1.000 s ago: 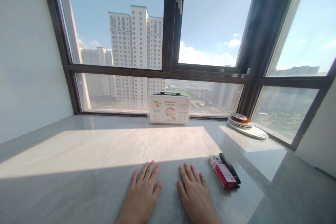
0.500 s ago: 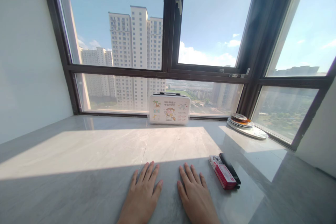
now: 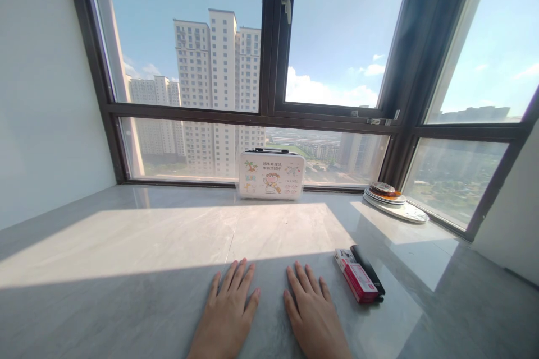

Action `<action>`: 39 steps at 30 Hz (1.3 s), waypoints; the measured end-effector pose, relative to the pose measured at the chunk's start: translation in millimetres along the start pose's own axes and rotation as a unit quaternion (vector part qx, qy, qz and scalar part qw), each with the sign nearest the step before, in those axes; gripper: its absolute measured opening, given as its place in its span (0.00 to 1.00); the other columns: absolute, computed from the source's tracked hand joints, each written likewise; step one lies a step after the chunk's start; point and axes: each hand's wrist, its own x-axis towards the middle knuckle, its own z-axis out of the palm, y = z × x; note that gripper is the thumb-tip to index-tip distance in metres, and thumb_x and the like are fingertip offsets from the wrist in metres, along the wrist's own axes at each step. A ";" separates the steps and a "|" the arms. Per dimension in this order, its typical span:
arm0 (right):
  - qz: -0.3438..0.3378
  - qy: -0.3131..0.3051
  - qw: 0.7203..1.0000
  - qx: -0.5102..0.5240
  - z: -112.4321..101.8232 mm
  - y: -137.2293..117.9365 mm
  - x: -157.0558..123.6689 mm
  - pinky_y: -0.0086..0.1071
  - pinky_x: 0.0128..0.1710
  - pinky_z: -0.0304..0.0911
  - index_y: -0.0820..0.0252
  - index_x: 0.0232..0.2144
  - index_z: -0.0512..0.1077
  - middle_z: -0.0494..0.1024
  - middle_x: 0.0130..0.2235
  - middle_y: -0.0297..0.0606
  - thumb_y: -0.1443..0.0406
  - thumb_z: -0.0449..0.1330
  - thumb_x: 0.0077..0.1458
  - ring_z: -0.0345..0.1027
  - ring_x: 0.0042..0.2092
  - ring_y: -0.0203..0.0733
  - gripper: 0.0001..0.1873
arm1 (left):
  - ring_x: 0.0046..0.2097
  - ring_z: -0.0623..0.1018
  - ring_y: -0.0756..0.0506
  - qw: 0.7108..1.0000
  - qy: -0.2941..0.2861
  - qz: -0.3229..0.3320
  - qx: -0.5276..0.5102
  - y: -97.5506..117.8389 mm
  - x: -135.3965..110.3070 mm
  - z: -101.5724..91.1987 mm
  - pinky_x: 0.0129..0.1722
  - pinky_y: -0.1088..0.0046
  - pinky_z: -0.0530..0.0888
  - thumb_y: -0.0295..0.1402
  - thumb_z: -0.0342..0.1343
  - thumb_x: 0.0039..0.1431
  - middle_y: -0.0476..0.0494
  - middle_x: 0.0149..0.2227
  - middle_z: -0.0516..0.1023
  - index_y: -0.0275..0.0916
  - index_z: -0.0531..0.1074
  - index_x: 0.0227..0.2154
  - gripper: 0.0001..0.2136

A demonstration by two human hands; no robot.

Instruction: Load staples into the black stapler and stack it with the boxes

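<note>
My left hand (image 3: 229, 308) lies flat, palm down, on the grey marble-look sill (image 3: 126, 314), fingers spread and holding nothing. Beside it, my right hand (image 3: 314, 308) rests the same way, also with nothing in it. To the right of my right hand, but apart from it, sits a pink and white box (image 3: 357, 280). A long black object (image 3: 369, 272) lies along that box's far right side; I cannot make out its kind. Farther back, a white case (image 3: 272, 176) with cartoon prints and a black handle stands upright against the window.
A stack of round plates or lids (image 3: 393, 202) lies in the back right corner by the window. The dark window frame (image 3: 202, 115) bounds the sill at the back. White walls (image 3: 46, 123) close it in at both sides. Sunlight falls across the middle.
</note>
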 end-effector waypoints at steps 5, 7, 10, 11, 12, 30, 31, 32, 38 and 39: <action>-0.002 0.002 1.000 0.000 -0.4 -0.1 -0.3 0.54 0.69 0.38 0.48 0.69 0.54 0.48 0.71 0.33 0.51 0.40 0.67 0.38 0.72 0.52 0.31 | 0.73 0.47 0.40 1.000 -0.003 -0.004 -0.001 0.4 0.3 -1.5 0.70 0.47 0.46 0.49 0.36 0.70 0.53 0.72 0.47 0.52 0.52 0.69 0.27; -0.003 0.004 1.000 0.001 -0.2 -0.2 -1.0 0.54 0.69 0.38 0.48 0.69 0.54 0.48 0.72 0.32 0.51 0.40 0.68 0.38 0.72 0.52 0.31 | 0.73 0.47 0.40 1.000 -0.006 -0.005 0.000 0.7 0.2 -1.7 0.70 0.46 0.46 0.49 0.36 0.69 0.53 0.72 0.47 0.52 0.52 0.69 0.27; -0.004 0.007 1.000 -0.001 0.8 -0.3 -1.6 0.54 0.68 0.39 0.48 0.69 0.55 0.48 0.71 0.33 0.51 0.40 0.68 0.38 0.72 0.52 0.31 | 0.73 0.47 0.40 1.000 -0.006 -0.004 -0.002 0.9 0.3 -1.6 0.70 0.46 0.46 0.49 0.36 0.69 0.53 0.72 0.47 0.52 0.52 0.69 0.27; -0.004 0.009 1.000 -0.002 1.1 -0.3 -1.6 0.54 0.68 0.39 0.48 0.69 0.55 0.48 0.71 0.33 0.51 0.40 0.68 0.38 0.72 0.52 0.30 | 0.73 0.47 0.41 1.000 -0.005 -0.004 -0.003 0.7 0.5 -1.6 0.70 0.46 0.46 0.49 0.36 0.70 0.53 0.72 0.47 0.52 0.52 0.69 0.27; -0.004 0.010 1.000 -0.002 1.4 -0.2 -1.5 0.55 0.68 0.39 0.48 0.69 0.55 0.48 0.71 0.33 0.51 0.40 0.68 0.38 0.72 0.52 0.30 | 0.73 0.47 0.41 1.000 -0.005 -0.003 -0.004 0.6 0.6 -1.5 0.70 0.46 0.46 0.48 0.36 0.70 0.53 0.72 0.47 0.52 0.52 0.69 0.27; -0.002 0.009 1.000 0.000 0.6 -1.0 -1.5 0.55 0.68 0.40 0.48 0.68 0.56 0.50 0.71 0.33 0.52 0.41 0.68 0.39 0.72 0.53 0.30 | 0.73 0.47 0.41 1.000 -0.005 -0.003 -0.004 0.4 -0.9 -2.5 0.70 0.48 0.46 0.49 0.36 0.69 0.53 0.72 0.48 0.52 0.53 0.69 0.27; -0.002 0.007 1.000 0.000 0.6 -1.0 -1.4 0.55 0.68 0.40 0.48 0.68 0.56 0.50 0.71 0.33 0.52 0.41 0.68 0.39 0.72 0.53 0.30 | 0.73 0.47 0.41 1.000 -0.005 -0.004 -0.004 0.6 -1.1 -3.0 0.70 0.48 0.46 0.49 0.36 0.69 0.53 0.72 0.48 0.52 0.52 0.69 0.27; -0.002 0.006 1.000 -0.001 0.7 -1.1 -1.2 0.55 0.68 0.40 0.48 0.68 0.56 0.50 0.71 0.33 0.52 0.41 0.67 0.39 0.72 0.53 0.30 | 0.73 0.47 0.41 1.000 -0.006 -0.004 -0.004 0.7 -1.2 -3.3 0.70 0.48 0.46 0.49 0.36 0.69 0.53 0.72 0.48 0.52 0.52 0.69 0.27; 0.002 0.007 1.000 -0.003 2.0 -1.5 -1.8 0.55 0.68 0.40 0.47 0.68 0.56 0.50 0.71 0.33 0.52 0.41 0.67 0.40 0.72 0.53 0.30 | 0.73 0.47 0.41 1.000 -0.005 -0.005 -0.002 0.3 -0.4 -3.2 0.70 0.48 0.47 0.48 0.36 0.69 0.53 0.72 0.47 0.53 0.52 0.69 0.27; 0.002 0.009 1.000 -0.004 2.4 -1.5 -2.0 0.55 0.68 0.40 0.47 0.68 0.57 0.50 0.71 0.33 0.52 0.41 0.67 0.40 0.72 0.53 0.30 | 0.73 0.47 0.41 1.000 -0.005 -0.004 -0.001 0.3 -0.3 -3.0 0.70 0.48 0.47 0.48 0.36 0.69 0.53 0.72 0.47 0.53 0.52 0.69 0.27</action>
